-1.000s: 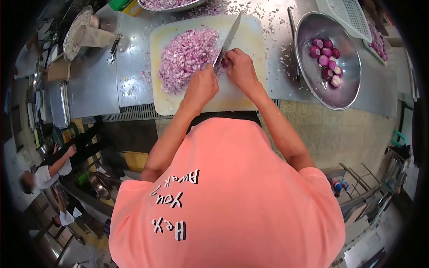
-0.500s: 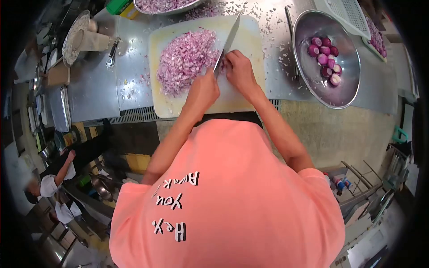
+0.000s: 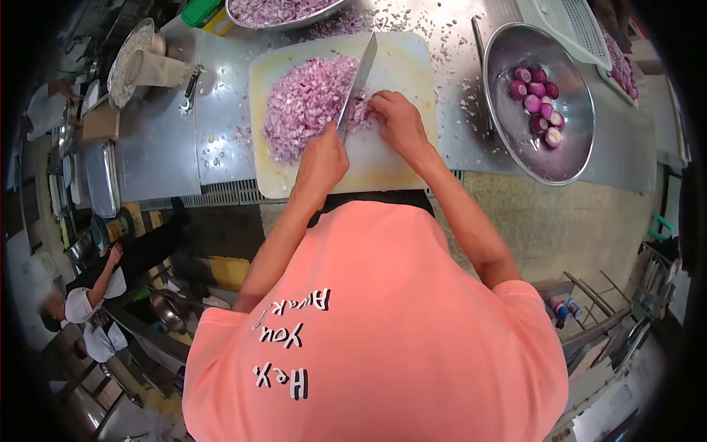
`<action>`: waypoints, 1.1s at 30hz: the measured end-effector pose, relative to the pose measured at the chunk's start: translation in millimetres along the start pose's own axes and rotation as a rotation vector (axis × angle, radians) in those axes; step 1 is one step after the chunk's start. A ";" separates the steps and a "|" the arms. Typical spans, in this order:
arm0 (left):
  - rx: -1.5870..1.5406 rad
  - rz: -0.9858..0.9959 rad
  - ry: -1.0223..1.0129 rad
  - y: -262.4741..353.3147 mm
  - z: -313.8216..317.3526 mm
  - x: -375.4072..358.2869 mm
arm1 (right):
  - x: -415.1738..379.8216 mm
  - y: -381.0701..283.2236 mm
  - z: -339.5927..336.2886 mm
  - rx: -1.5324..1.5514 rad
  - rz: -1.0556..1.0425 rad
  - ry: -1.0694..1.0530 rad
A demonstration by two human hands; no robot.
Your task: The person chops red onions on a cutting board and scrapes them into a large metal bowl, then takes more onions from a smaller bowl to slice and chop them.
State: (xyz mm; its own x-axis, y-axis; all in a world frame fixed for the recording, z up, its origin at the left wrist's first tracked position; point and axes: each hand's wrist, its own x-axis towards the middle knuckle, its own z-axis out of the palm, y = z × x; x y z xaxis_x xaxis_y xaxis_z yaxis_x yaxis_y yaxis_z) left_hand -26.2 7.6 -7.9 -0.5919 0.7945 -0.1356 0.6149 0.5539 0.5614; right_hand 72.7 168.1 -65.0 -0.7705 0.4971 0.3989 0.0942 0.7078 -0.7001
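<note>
My left hand (image 3: 322, 160) is closed round the handle of a large knife (image 3: 359, 82), whose blade points away from me. The blade stands at the right side of a heap of chopped red onion (image 3: 302, 103) on the white cutting board (image 3: 401, 158). Right of the blade, my right hand (image 3: 401, 125) has its fingers bent together at a small pile of chopped onion (image 3: 361, 112). Whether its fingertips grip any pieces is too small to tell.
A steel bowl (image 3: 508, 121) with several peeled red onions stands at the right. Another bowl (image 3: 294, 24) of chopped onion is at the back. A measuring jug (image 3: 158, 70) sits at the left. A co-worker (image 3: 96, 295) is at the far left.
My left hand and the knife have moved left, towards the heap. A small pile of chopped onion now shows between the blade and my right hand.
</note>
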 end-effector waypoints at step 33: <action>-0.086 0.068 -0.042 15.0 18.7 10.7 | -13.1 -5.2 4.4 0.010 0.153 0.032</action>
State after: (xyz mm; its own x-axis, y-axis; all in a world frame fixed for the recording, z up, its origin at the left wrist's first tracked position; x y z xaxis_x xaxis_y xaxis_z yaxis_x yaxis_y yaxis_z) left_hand -13.6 29.1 -16.1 -0.5269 0.8403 -0.1275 0.6049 0.4761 0.6383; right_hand 79.6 155.8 -69.2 -0.7271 0.6148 0.3056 0.2024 0.6172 -0.7603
